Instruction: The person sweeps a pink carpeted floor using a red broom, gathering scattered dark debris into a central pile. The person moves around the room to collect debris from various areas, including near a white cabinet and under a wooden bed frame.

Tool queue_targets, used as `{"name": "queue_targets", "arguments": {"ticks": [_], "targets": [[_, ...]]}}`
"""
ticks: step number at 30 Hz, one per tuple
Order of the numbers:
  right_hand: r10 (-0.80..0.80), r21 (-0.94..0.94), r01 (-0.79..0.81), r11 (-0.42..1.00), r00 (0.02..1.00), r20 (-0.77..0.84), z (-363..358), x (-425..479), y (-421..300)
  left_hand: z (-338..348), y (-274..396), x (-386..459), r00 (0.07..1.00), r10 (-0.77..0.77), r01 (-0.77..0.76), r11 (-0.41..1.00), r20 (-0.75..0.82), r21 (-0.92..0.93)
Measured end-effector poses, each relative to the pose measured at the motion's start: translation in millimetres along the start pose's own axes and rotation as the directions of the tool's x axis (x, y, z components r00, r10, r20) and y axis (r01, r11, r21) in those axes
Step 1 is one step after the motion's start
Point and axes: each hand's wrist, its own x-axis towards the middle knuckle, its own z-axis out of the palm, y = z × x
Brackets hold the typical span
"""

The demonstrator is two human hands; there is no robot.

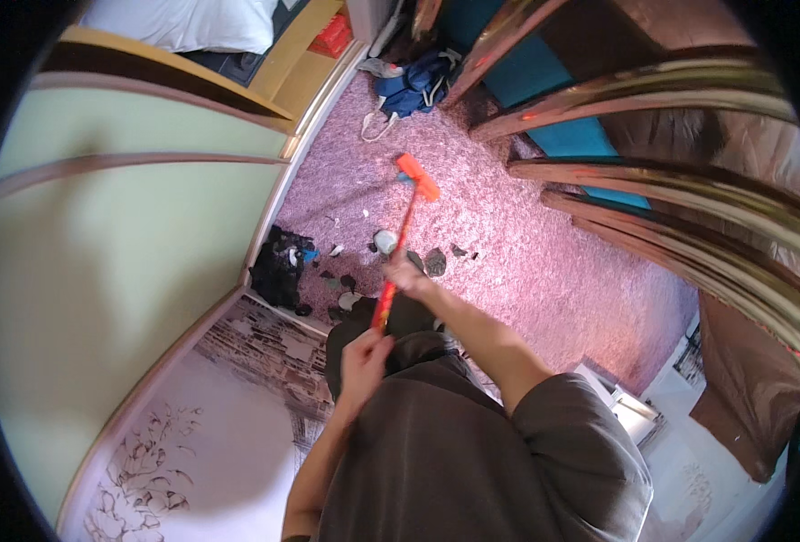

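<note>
A broom with a red handle and an orange head reaches out in front of me over the pink carpet. My left hand is closed around the upper end of the handle. Lower on the same handle my right hand grips it. Something small and blue shows beside the broom head. Near my feet lie dark scraps and small white bits. A heap of black material with a blue piece on it is against the left wall's base.
A blue bag with straps lies on the carpet at the far end. Pale green panels rise on the left. Several curved wooden frames line the right. A white object stands at the lower right.
</note>
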Motion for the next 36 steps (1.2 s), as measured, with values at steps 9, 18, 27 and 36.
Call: {"name": "queue_targets", "arguments": {"ticks": [9, 18, 27, 36], "targets": [[0.214, 0.179, -0.174, 0.968, 0.948, -0.236, -86, 31, 18, 51, -26, 83, 0.989, -0.142, 0.14, 0.989, -0.029, -0.055], [0.182, -0.192, -0.143, 0.971, 0.962, 0.205, 173, 50, 22, -103, -22, -49, 0.908, -0.237, 0.247, 0.969, -0.346, -0.017], [0.034, 0.279, -0.149, 0.949, 0.925, 0.378, 265, 3, -4, -128, 10, -117, 0.937, -0.007, 0.087, 0.973, -0.348, 0.213], [0.07, 0.135, -0.024, 0.991, 0.935, -0.346, 91, -38, 51, -79, -26, -82, 0.906, 0.23, -0.322, 0.919, 0.355, 0.227]]}}
